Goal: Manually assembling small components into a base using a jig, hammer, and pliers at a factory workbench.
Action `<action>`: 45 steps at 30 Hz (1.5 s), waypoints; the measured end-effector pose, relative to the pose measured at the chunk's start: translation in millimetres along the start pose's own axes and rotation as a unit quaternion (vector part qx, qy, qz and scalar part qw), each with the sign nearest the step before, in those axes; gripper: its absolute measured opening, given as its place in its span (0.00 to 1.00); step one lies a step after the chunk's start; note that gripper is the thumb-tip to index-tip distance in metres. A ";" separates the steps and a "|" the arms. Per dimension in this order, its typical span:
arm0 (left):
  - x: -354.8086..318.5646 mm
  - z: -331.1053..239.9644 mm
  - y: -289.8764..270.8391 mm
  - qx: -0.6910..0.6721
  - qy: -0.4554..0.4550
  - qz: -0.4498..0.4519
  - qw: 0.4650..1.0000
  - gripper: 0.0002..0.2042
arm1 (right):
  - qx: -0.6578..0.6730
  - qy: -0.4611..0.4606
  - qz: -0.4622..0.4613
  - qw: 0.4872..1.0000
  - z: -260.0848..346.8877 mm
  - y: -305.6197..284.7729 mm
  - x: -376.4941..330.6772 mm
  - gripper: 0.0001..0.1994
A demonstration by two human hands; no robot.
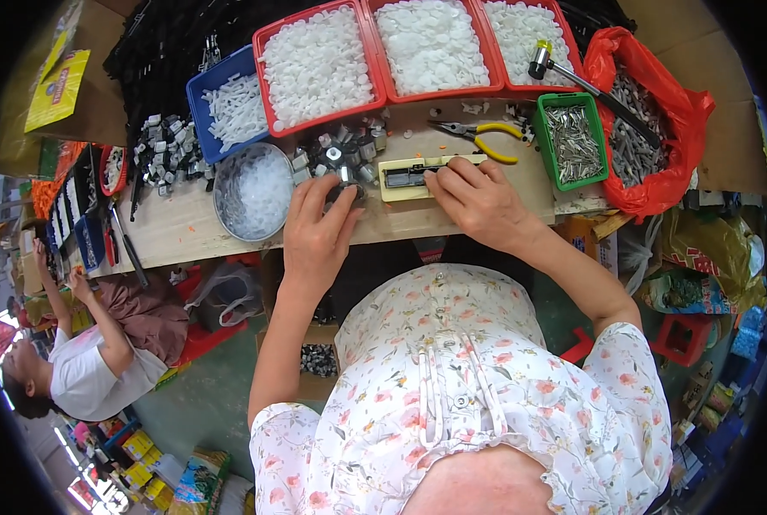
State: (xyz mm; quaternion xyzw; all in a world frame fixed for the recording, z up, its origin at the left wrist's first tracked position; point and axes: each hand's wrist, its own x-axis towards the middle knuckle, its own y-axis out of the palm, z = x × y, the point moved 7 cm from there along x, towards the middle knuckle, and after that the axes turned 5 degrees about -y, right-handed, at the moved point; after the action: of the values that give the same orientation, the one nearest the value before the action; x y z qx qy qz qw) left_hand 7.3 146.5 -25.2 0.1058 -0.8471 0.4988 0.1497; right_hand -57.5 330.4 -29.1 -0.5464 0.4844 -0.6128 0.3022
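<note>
Head view: your left hand (315,225) curls its fingers around a small dark part (346,190) near the bench's (186,227) front edge, beside a round metal bowl (252,190). Your right hand (478,202) presses its fingers onto a cream jig (409,177), yellow-handled pliers (480,135) just behind.

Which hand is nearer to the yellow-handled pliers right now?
Right. The right hand rests on the cream jig, just below the yellow-handled pliers. The left hand is farther off to the left, fingers on a small dark part near the round metal bowl.
</note>
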 end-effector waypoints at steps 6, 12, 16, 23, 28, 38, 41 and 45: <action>-5.3 -0.5 0.6 0.020 -0.006 -0.001 1.000 0.16 | 0.001 0.000 0.057 0.998 0.3 4.4 -0.7 0.21; -10.0 3.7 -0.6 0.013 -0.005 0.006 1.000 0.18 | 0.063 0.017 0.102 0.993 -5.7 7.6 5.9 0.18; -13.3 3.7 -2.9 -0.002 -0.006 0.017 1.000 0.20 | 0.148 0.085 0.004 0.985 3.7 -2.3 32.1 0.17; -15.0 6.1 -1.9 0.007 0.004 0.022 1.000 0.20 | 0.192 0.142 -0.015 0.971 18.3 40.3 70.0 0.16; -14.3 6.0 -0.6 0.018 0.006 0.028 0.999 0.19 | 0.226 0.149 -0.033 0.962 14.8 27.9 69.5 0.15; 8.0 -15.5 -10.5 -0.188 -0.093 -0.025 0.977 0.19 | 0.262 0.142 -0.064 0.952 -1.8 -9.4 53.8 0.17; 9.4 -5.5 14.3 -0.341 -0.250 0.038 0.906 0.16 | 0.274 0.135 -0.066 0.950 -5.1 -11.2 48.7 0.16; 8.8 -0.3 24.1 -0.350 -0.261 0.034 0.899 0.14 | 0.348 0.149 -0.055 0.924 -15.1 -4.0 39.1 0.14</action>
State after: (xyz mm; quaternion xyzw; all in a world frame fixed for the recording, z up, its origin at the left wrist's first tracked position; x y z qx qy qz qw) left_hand -8.8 158.1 -41.5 0.1442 -0.9788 0.1296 -0.0663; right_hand -80.1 300.6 -9.7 -0.3347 0.2492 -0.8327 0.3640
